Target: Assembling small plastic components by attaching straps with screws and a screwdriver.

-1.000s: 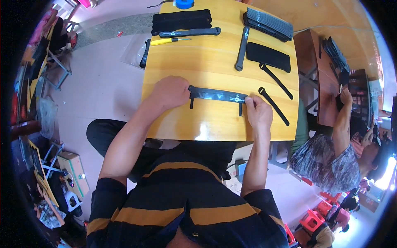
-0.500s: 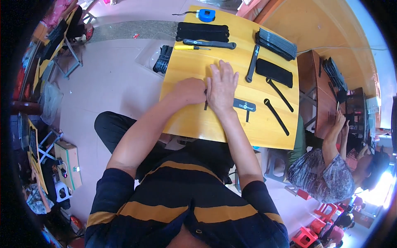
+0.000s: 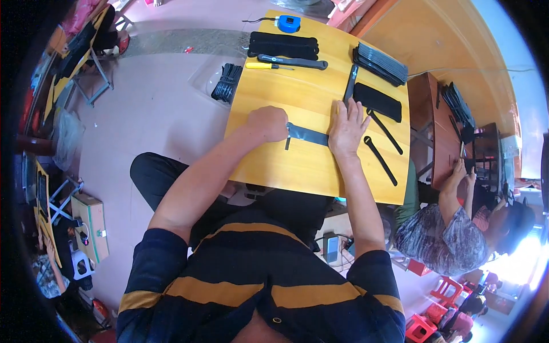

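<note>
A flat dark grey strap (image 3: 309, 134) lies across the yellow table (image 3: 274, 168) in front of me. My left hand (image 3: 267, 124) is closed in a fist at the strap's left end, where a thin dark tab hangs down; the fingertips are hidden. Over the right end lies my right hand (image 3: 346, 130), flat with fingers spread, covering that end. Two narrow black straps, one upper (image 3: 384, 131) and one lower (image 3: 380, 161), rest to its right. Just beyond its fingertips are a grey strap (image 3: 351, 82) and a folded black stack (image 3: 377, 103).
Along the far edge sit a blue tape measure (image 3: 289, 23), a black strap pile (image 3: 283, 44), a single grey strap (image 3: 294, 61) and a yellow-handled screwdriver (image 3: 261, 66). A strap bundle (image 3: 380, 64) is far right. A co-worker (image 3: 440, 240) sits at a brown table (image 3: 440, 131).
My right hand has slid right along the strap, away from my left hand, uncovering its middle. The left hand stays at the left end.
</note>
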Action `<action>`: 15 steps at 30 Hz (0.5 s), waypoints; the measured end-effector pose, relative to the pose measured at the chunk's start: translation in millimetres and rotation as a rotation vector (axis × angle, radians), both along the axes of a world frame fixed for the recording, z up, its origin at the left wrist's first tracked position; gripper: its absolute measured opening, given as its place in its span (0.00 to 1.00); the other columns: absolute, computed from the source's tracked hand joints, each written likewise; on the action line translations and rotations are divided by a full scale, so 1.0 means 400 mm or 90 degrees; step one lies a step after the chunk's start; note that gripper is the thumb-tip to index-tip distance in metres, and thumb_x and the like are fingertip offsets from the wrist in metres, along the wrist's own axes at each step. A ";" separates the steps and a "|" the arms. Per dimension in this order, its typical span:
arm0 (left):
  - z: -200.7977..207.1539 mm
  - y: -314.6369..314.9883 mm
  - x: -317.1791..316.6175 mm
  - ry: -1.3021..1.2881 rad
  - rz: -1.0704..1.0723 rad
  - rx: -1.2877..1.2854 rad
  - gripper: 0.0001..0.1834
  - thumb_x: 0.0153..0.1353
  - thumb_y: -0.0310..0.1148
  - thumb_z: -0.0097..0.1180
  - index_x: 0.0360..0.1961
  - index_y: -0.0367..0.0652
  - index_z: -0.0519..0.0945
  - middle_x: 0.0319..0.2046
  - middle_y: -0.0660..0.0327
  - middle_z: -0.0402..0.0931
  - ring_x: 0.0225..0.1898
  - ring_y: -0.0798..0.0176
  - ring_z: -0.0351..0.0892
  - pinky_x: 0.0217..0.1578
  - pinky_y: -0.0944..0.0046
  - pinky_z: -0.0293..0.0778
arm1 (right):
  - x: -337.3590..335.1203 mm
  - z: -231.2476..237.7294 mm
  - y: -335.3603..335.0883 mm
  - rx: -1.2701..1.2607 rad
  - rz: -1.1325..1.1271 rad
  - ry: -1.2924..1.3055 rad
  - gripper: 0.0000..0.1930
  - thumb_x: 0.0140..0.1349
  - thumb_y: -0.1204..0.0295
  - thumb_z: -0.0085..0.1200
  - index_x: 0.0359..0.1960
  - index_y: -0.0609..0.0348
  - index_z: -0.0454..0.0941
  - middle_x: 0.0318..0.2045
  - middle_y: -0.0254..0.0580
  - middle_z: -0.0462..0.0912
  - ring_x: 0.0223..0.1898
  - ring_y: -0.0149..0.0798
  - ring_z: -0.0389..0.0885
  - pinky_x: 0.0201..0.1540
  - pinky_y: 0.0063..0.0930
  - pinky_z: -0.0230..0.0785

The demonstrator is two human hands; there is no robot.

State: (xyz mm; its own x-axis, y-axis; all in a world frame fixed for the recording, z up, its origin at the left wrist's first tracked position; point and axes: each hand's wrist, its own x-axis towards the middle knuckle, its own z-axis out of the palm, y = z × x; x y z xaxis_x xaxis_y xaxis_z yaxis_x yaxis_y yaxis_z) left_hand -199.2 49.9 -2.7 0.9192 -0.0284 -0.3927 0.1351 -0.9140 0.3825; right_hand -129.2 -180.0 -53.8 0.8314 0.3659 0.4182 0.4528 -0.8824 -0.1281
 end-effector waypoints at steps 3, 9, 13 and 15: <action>0.010 0.000 0.003 0.019 -0.002 0.003 0.16 0.57 0.38 0.60 0.42 0.43 0.89 0.43 0.48 0.87 0.47 0.44 0.87 0.48 0.47 0.81 | 0.004 -0.009 -0.016 0.004 -0.027 0.005 0.19 0.70 0.70 0.52 0.63 0.47 0.72 0.69 0.52 0.67 0.75 0.59 0.57 0.74 0.76 0.41; -0.025 0.004 0.001 -0.008 -0.017 0.028 0.14 0.59 0.38 0.54 0.37 0.44 0.87 0.40 0.49 0.86 0.44 0.40 0.85 0.45 0.40 0.79 | -0.001 -0.010 -0.027 0.057 -0.021 0.026 0.21 0.70 0.70 0.53 0.65 0.49 0.71 0.69 0.54 0.67 0.75 0.60 0.57 0.74 0.75 0.41; 0.008 0.018 -0.011 -0.057 -0.033 0.034 0.13 0.62 0.38 0.52 0.34 0.42 0.84 0.37 0.49 0.85 0.43 0.42 0.84 0.41 0.40 0.78 | -0.007 -0.010 -0.029 0.084 -0.019 0.023 0.22 0.70 0.70 0.53 0.65 0.52 0.71 0.69 0.55 0.66 0.74 0.61 0.57 0.74 0.72 0.43; 0.086 -0.020 -0.004 -0.141 0.005 0.015 0.12 0.63 0.37 0.52 0.34 0.42 0.83 0.36 0.49 0.84 0.42 0.42 0.84 0.40 0.41 0.77 | -0.006 -0.010 -0.033 0.108 -0.009 0.025 0.22 0.70 0.70 0.53 0.65 0.52 0.71 0.69 0.55 0.66 0.74 0.61 0.58 0.74 0.72 0.43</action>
